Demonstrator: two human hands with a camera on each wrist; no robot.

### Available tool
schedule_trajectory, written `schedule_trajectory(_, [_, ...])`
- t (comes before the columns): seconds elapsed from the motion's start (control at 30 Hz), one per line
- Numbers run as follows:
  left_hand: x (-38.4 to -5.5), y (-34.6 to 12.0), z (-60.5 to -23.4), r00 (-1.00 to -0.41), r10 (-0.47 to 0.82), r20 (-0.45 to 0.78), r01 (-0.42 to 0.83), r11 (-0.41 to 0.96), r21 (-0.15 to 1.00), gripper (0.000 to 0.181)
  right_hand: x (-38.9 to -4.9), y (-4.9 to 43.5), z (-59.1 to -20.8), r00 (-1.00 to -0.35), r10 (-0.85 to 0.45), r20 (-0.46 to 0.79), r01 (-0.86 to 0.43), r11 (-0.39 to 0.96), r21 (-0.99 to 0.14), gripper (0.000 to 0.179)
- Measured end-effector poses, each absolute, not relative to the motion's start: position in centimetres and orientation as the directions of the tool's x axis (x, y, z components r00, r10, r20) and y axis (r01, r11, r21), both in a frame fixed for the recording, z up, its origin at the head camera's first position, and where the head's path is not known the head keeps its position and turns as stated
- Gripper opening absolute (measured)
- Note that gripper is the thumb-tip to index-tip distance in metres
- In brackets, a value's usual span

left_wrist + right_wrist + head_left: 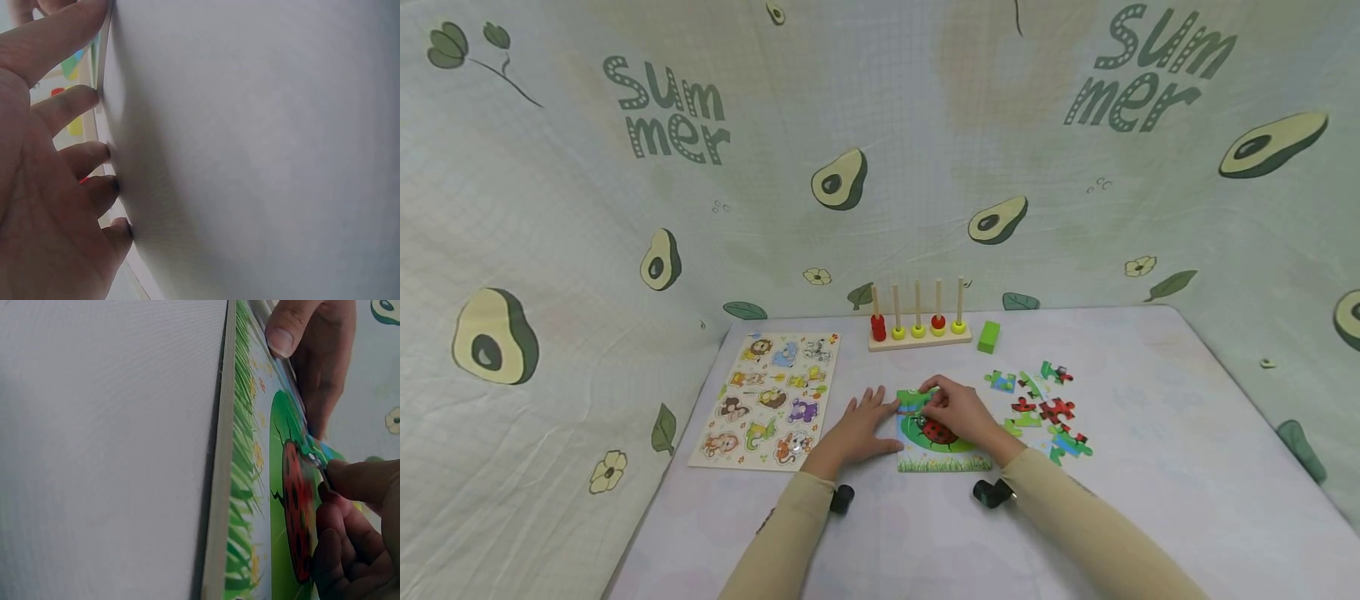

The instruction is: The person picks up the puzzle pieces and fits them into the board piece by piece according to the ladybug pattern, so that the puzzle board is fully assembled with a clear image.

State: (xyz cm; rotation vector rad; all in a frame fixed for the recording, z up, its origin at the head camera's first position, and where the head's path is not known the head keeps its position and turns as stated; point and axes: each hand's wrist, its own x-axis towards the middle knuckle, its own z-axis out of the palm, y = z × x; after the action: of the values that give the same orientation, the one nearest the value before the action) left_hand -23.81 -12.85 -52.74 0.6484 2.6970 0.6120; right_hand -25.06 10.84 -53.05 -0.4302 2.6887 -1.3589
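Observation:
A square ladybug puzzle board [943, 464], with a grass strip along its near edge, lies flat on the table. My right hand [962, 412] is over its upper part, thumb and index finger pinching a small puzzle piece [323, 473] right at the ladybug's head. The hand covers part of the picture. Spread out at the board's left side is my left hand [859, 429], its fingertips on the table and the thumb and index fingertips at the board's edge. In the left wrist view the fingers [69, 112] of that hand reach down to the tabletop.
Several loose puzzle pieces [1057, 411] are scattered right of the board. A peg board with animal pictures [775, 402] lies at the left. Behind stand a rack of wooden pegs with red and yellow beads [917, 339] and a green block [988, 337]. Printed cloth [910, 108] hangs behind the table.

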Motion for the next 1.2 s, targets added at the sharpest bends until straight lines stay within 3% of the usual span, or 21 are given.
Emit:
schedule_trajectory(0.43, [-23.77, -12.94, -52.75, -0.854, 0.482, -0.197, 0.346, 0.808, 0.477, 0.079, -25.24, 9.73, -53.28, -0.951, -0.307, 0.046, -0.250, 0.667, -0.702, 0.029])
schedule_trajectory(0.83, [-23.96, -13.01, -52.89, -0.849, 0.491, -0.196, 0.361, 0.809, 0.463, 0.079, -25.23, 10.18, -53.27, -0.917, -0.399, 0.027, -0.313, 0.674, -0.670, 0.034])
schedule_trajectory(1.2, [-24.05, -12.93, -52.89, -0.849, 0.487, -0.207, 0.350, 0.810, 0.471, 0.080, -25.24, 10.07, -53.34, -0.904, -0.422, 0.064, -0.362, 0.679, -0.638, 0.025])
